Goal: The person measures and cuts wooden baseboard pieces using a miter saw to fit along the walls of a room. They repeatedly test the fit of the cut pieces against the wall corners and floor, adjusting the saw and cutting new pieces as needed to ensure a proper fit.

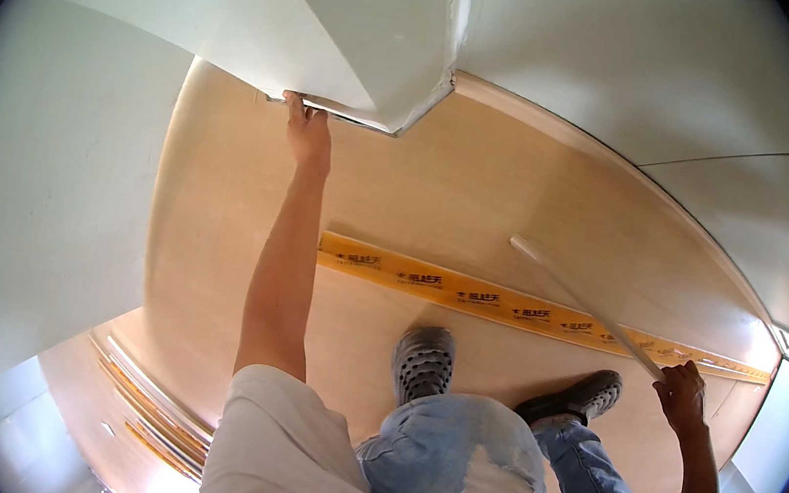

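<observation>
My left arm reaches far forward, and my left hand touches the foot of a pale wall corner. Its fingers look spread a little apart along the thin edge strip there; the tips are partly hidden. A narrow gap shows beside them, between wall and strip. Out to the right, my right hand is closed around one end of a long, thin, pale strip. The strip slants up and left from the hand, its far end above the wooden floor.
A long yellow-orange printed strip lies across the floor ahead of my grey shoes. Several long strips lie at the lower left. Pale walls stand at the left and far right, meeting the floor along a curved-looking edge.
</observation>
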Tool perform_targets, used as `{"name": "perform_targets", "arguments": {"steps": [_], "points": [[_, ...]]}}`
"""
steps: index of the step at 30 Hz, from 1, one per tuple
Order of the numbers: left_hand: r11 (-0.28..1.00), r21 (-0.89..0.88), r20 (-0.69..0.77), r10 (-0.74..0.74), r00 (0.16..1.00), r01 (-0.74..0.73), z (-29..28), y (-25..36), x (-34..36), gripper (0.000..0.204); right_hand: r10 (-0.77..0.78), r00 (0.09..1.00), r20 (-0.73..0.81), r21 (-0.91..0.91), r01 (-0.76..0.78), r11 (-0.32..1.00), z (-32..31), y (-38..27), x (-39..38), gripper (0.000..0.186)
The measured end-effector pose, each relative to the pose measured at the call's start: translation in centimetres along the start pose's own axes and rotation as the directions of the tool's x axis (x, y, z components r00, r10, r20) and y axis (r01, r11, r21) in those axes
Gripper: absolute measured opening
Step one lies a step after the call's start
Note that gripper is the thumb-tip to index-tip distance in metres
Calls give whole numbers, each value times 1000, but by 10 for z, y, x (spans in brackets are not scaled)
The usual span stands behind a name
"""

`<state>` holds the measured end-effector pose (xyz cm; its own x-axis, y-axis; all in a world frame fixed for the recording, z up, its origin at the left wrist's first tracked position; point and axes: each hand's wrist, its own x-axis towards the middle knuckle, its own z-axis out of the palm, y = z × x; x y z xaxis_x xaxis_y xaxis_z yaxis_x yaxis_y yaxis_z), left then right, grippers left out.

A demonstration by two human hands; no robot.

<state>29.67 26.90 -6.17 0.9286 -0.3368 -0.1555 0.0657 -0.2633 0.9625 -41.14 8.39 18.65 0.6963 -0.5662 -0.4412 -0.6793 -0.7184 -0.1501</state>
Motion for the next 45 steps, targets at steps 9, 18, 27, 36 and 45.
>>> {"name": "perform_targets", "arguments": {"steps": [9,18,27,36,45], "points": [[1000,-27,114,-5,994,8,-33,14,-23,74,41,991,124,-29,-38,999,-61,-48,-20,18],[986,-161,223,0,975,37,-13,16,-48,81,215,962,166,-129,-195,972,-106,-100,-80,19],[711,280,761,245,601,-645,36,55,-154,28,396,911,114,-181,-373,910,-99,-121,-124,19],[564,-466,884,312,-347,-682,180,154,-344,47,26,989,146,19,-29,999,-177,-96,-102,17],[436,-268,956,9,-293,-859,201,270,-314,26,-105,847,-521,-55,89,995,-169,-43,-70,12]]}}
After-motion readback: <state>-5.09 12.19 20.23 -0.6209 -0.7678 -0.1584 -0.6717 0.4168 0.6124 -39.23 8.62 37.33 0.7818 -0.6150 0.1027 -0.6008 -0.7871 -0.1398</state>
